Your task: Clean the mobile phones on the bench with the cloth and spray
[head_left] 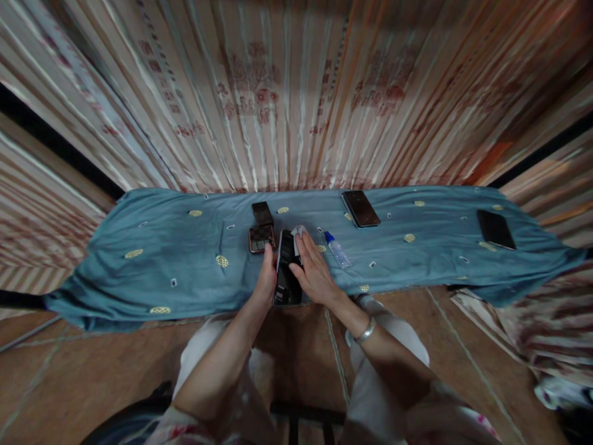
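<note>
dark phone (pixel 286 272) flat on blue cloth (pixel 162 259)

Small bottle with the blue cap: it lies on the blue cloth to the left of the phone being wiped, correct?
Not quite. In the head view the small bottle lies on the blue cloth to the right of the phone being wiped, beside the right hand.
</note>
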A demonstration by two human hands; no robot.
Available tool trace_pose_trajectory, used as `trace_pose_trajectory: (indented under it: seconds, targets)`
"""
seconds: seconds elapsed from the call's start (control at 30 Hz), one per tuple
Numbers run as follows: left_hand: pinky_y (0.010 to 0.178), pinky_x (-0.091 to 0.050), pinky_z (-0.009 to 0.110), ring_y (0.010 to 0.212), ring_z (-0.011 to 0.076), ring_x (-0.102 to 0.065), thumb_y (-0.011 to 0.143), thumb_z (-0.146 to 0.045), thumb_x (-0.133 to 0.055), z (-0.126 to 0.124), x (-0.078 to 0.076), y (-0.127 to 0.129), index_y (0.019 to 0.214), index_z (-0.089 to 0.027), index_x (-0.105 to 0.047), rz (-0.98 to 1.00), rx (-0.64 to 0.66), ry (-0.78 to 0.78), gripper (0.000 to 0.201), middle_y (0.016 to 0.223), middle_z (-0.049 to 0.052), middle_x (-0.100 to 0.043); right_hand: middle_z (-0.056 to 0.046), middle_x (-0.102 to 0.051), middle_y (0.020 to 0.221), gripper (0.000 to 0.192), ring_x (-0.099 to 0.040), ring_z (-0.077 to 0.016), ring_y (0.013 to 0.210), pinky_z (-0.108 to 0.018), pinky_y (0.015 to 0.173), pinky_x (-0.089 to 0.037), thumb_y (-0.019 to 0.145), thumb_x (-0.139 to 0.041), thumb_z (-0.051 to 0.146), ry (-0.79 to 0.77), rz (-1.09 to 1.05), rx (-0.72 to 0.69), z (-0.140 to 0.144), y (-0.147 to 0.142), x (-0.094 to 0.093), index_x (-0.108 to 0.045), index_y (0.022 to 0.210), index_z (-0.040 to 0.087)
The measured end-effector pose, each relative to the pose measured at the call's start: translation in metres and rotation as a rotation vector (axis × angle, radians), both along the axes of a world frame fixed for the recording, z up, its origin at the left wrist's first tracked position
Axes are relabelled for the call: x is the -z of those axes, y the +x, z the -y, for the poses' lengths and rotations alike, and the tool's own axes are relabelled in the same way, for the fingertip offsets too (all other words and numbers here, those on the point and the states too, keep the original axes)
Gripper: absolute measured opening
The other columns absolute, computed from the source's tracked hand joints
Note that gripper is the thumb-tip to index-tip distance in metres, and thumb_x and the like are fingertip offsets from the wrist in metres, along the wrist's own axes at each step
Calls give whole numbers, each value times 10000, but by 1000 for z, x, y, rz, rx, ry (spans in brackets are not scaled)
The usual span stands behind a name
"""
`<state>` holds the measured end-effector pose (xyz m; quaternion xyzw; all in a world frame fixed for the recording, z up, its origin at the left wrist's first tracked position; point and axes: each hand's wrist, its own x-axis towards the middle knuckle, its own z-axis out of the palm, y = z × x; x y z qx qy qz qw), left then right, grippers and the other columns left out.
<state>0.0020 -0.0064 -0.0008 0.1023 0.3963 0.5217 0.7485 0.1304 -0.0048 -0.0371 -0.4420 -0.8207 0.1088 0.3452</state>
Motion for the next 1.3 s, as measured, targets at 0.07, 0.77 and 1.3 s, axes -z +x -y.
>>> trace_pose_trajectory:
  seconds: [0.07, 0.77, 1.3]
  targets:
    - [938, -515, 368, 1070, 283, -669, 957, -496, -308, 0, 0, 2, 1308, -173, -597, 0, 0, 4, 558, 1040, 93, -748, -126, -87, 1616, 702, -68, -239, 1490, -500, 1196, -200, 977, -388, 322, 20, 9, -30, 0, 0, -3, 0, 1541, 166]
    - [830, -576, 367, 961, 269, -710, 913, -633, -234, -22, -3, -7, 1178, -178, -679, -73, -90, 41, 690, 905, 103, -765, -202, -195, 1579, 676, -70, -253, 1489, -489, 1184, -269, 964, -433, 350, -2, 34, -304, 47, -19, 0, -159, 1512, 64]
    - [812, -571, 336, 725, 182, -715, 926, -524, -390, -30, 2, -25, 1180, -95, -633, -19, -215, 50, 555, 874, 97, -751, -205, -348, 1518, 832, -199, -311, 1461, -508, 1165, -306, 848, -651, 349, 80, 116, -297, 50, -30, 12, -223, 1502, 65]
